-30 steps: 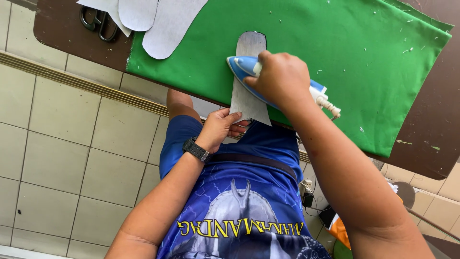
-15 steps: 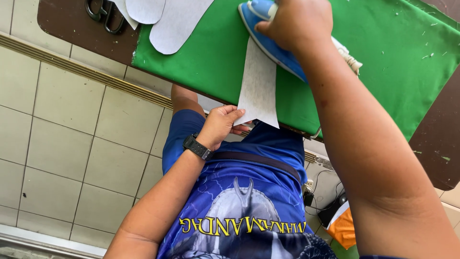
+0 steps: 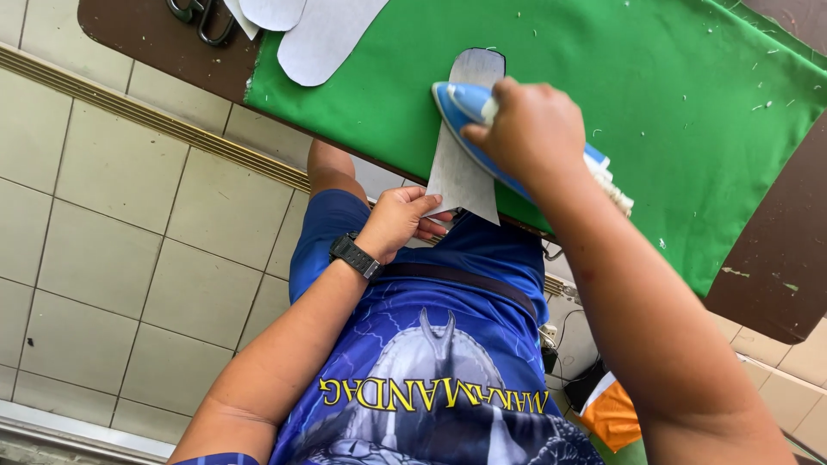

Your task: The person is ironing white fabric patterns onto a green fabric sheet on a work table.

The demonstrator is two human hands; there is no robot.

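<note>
Firmly, the right hand [image 3: 527, 129] grips a blue iron [image 3: 465, 108] pressed on a grey cut piece [image 3: 465, 168] lying over green cloth [image 3: 603, 77] on the brown desk [image 3: 155, 34]. Left hand [image 3: 398, 220] pinches the piece's lower edge, which overhangs the desk.

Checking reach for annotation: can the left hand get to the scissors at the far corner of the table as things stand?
Probably, but not freely. The left hand pinches the near end of the grey strip at the table edge; the scissors lie far off on bare brown table. Nothing blocks the way, but it would have to release the strip.
</note>
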